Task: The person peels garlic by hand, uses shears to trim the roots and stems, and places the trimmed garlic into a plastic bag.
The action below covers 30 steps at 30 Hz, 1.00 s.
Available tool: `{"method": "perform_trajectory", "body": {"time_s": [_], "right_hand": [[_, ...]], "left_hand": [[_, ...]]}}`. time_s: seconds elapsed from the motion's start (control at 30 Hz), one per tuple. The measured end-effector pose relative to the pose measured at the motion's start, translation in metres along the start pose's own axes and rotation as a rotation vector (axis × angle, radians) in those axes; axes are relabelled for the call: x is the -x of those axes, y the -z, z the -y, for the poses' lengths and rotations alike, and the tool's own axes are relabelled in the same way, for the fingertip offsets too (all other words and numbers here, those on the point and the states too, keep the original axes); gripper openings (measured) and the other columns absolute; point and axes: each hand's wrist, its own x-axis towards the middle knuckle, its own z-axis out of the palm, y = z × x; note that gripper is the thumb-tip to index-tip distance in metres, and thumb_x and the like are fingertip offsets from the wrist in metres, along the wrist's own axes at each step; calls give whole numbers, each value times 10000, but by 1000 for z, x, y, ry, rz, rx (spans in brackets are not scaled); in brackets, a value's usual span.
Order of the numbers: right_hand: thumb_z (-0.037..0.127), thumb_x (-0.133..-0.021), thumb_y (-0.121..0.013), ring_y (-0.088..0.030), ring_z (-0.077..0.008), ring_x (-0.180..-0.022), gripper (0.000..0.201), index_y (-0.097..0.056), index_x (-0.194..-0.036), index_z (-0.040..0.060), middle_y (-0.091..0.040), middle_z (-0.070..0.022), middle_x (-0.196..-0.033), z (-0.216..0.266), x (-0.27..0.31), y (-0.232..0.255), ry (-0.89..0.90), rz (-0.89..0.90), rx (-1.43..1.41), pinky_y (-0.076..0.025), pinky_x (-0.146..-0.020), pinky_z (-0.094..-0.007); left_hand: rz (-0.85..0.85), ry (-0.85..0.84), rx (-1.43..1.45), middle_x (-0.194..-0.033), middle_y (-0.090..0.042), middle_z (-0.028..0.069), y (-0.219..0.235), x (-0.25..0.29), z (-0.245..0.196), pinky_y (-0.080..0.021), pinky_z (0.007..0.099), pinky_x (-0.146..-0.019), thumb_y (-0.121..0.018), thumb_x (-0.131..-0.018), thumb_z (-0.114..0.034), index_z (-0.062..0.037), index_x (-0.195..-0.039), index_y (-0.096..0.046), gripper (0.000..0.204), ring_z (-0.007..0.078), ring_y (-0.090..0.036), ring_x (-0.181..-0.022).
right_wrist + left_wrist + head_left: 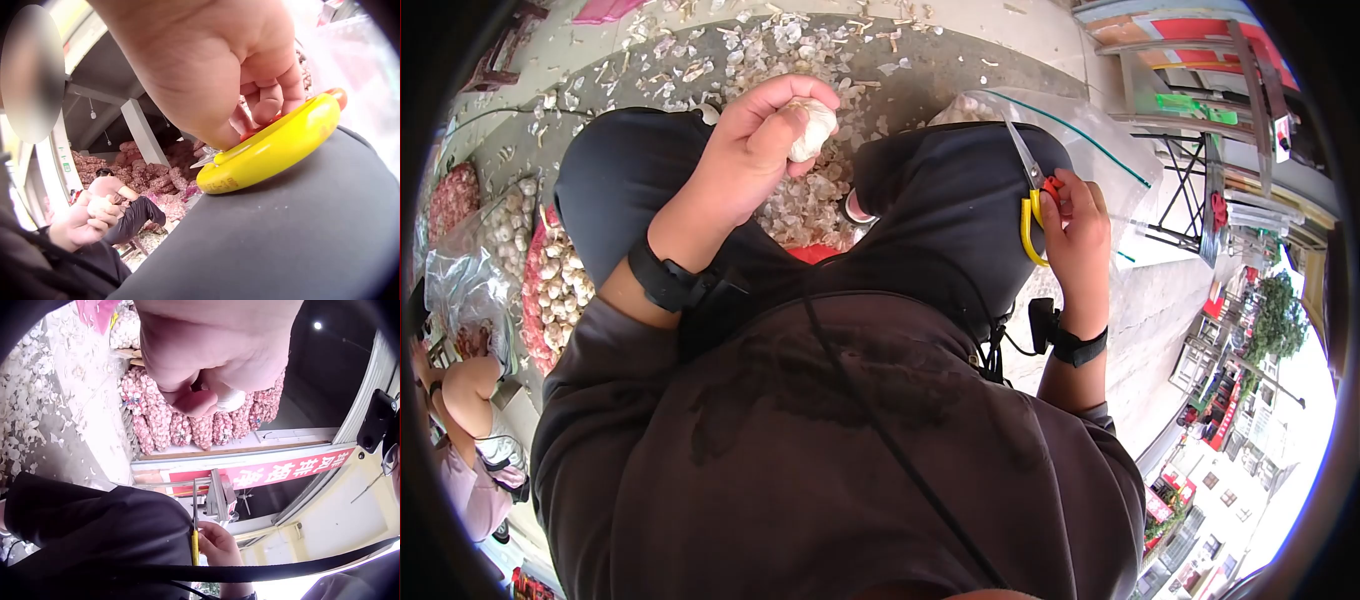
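Note:
A white garlic bulb [812, 130] is gripped in my left hand [735, 165], thumb and fingers curled round it, above the peel-strewn ground between the knees. In the left wrist view the left hand [219, 347] hides most of the bulb [231, 400]. My right hand [1082, 230] holds scissors [1028, 225] with yellow and orange handles over the right thigh, blades pointing forward, away from the body. The right wrist view shows the yellow handle [275, 150] close over the trouser leg, with the right hand's fingers [269, 103] curled at the orange one.
Garlic peels [785, 50] litter the ground ahead. A red net sack of garlic [555, 290] and a clear bag of bulbs [505, 230] stand at the left. By the right knee lies a clear plastic bag [1090, 130]. Another person [475, 410] sits at the far left.

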Motion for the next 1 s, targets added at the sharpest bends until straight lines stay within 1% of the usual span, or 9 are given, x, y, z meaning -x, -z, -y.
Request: {"method": "perform_trajectory", "body": {"time_s": [0.27,0.37,0.5,0.57,0.63,0.7,0.8,0.9,1.0], "right_hand": [[85,-845,-688,-644,-311,-825,277,-623,-1096,-14,-614,-171,-938,16,-1,-5,40,-115,-5,-530,-740,-379],[90,-870,-682,-642,-246,-802,270,-617,-1106,-26,-613,-139,-925,26,-7,-5,119,-148,-55,-527,-723,-336],[104,-925,-651,-600,-106,-737,309,-566,-1187,-35,-613,-61,-838,81,-16,-11,20,211,-724,-497,-670,-245],[181,-925,-666,-609,-140,-612,430,-490,-1256,-29,-629,-79,-772,111,-28,-24,80,370,-773,-493,-588,-263],[267,-876,-718,-633,-205,-592,548,-475,-1280,-12,-614,-102,-697,127,-44,-43,191,431,-692,-491,-563,-305],[280,-858,-733,-617,-213,-564,524,-514,-1256,18,-615,-103,-678,134,-49,-72,254,317,-735,-490,-553,-323],[220,-883,-720,-510,-86,-456,462,-552,-1271,36,-555,-28,-567,137,-53,-95,363,253,-731,-413,-475,-240],[204,-886,-718,-476,-58,-432,387,-629,-1220,31,-538,-8,-545,137,-53,-111,399,194,-808,-393,-451,-226],[205,-848,-735,-608,-191,-560,292,-709,-1109,75,-630,-92,-644,141,-51,-100,115,390,-884,-482,-558,-291]], "left_hand": [[-7,-86,-58,-944,-623,71,7,-5,16,-408,228,-583,-389,-1036,-228,-1,-1152,-588,323,99,-509,-693],[-90,-107,-57,-1037,-630,70,-4,-8,9,-426,230,-629,-393,-1040,-245,0,-1236,-571,360,103,-538,-764],[37,17,-48,-1155,-612,73,-9,-6,-1,-458,256,-801,-403,-1037,-232,-1,-1329,-523,391,132,-572,-951],[112,16,-48,-1191,-600,77,-9,-9,6,-450,266,-891,-406,-1031,-205,-9,-1365,-494,397,145,-570,-1039],[109,-11,-14,-1151,-603,62,-11,-10,18,-440,266,-896,-421,-1024,-175,-26,-1380,-479,390,129,-553,-1027],[88,-19,10,-1133,-597,53,-11,-9,21,-432,266,-901,-431,-1014,-145,-41,-1402,-452,403,123,-540,-1028],[33,10,25,-1132,-581,48,-7,-6,20,-426,268,-910,-436,-996,-110,-61,-1433,-415,440,124,-527,-1044],[4,56,24,-1123,-576,38,-1,-7,23,-421,267,-917,-442,-997,-118,-69,-1427,-425,433,118,-518,-1043],[-6,61,38,-1091,-577,24,-1,-6,25,-417,254,-894,-443,-1026,-168,-68,-1427,-425,414,101,-516,-1012]]}}
